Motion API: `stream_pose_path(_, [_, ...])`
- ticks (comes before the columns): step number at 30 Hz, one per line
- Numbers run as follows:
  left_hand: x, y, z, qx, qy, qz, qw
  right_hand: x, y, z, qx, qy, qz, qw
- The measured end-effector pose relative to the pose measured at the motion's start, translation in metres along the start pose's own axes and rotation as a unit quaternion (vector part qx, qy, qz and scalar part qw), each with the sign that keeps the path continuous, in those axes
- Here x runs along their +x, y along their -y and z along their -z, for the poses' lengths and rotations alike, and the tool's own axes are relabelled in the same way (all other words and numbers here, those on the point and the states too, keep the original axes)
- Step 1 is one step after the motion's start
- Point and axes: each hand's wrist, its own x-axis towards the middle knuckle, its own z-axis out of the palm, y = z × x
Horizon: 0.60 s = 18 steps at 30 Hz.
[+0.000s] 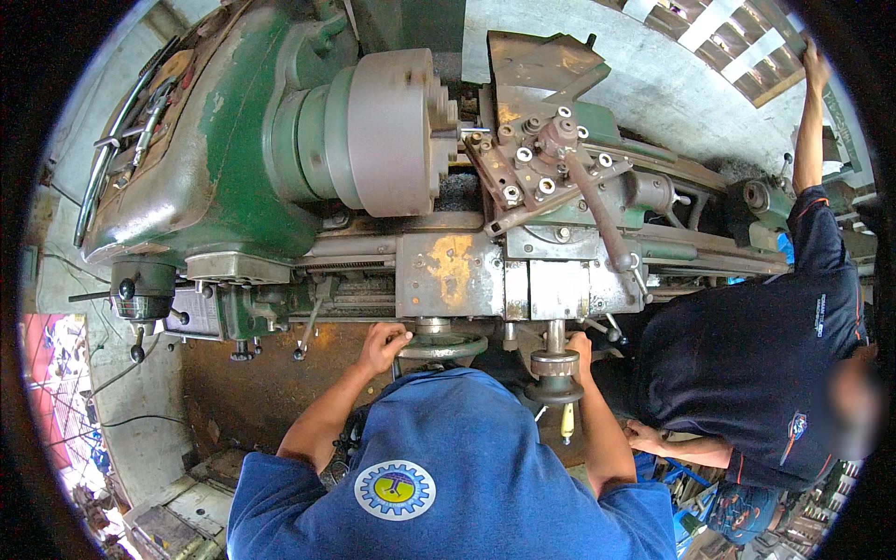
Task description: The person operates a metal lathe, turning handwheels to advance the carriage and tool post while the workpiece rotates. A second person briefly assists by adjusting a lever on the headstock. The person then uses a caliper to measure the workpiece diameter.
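Observation:
A large green metal lathe stretches across the head view. My left hand (pixel 383 348) is closed on the left edge of the carriage handwheel (pixel 446 347), below the stained carriage apron (pixel 450 277). My right hand (pixel 581 355) curls against the right side of the cross-slide handwheel (pixel 554 364), its fingers partly hidden behind it. A pale handle (pixel 567 422) hangs below that wheel. Above, the tool post (pixel 541 163) with its long clamping lever (pixel 597 215) sits on the carriage. A workpiece tip (pixel 474 132) shows between it and the big grey chuck (pixel 392 131).
At the right, a co-worker in a dark shirt (pixel 747 373) stands close to my right arm, one arm (pixel 810 140) raised to the wall. Control levers (pixel 136 327) jut from the headstock (pixel 224 121). Loose tools (pixel 145 126) lie on top of it. The tailstock (pixel 761 198) is at the far right.

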Motion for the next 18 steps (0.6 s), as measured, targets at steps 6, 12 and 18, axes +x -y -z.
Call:
stream_pose_path(6, [-0.003, 0.008, -0.007, 0.009, -0.064, -0.031, 0.997, 0.005, -0.010, -0.006, -0.007, 0.032, 0.006, 0.999])
stream_pose_path(12, [0.003, 0.013, -0.001, -0.029, 0.023, 0.005, 0.999, 0.011, -0.022, -0.008, -0.031, -0.039, 0.042, 0.998])
stream_pose_path(18, [0.000, 0.004, -0.002, -0.032, -0.005, 0.000, 0.999, 0.012, -0.027, -0.013, 0.007, -0.050, 0.027, 0.998])
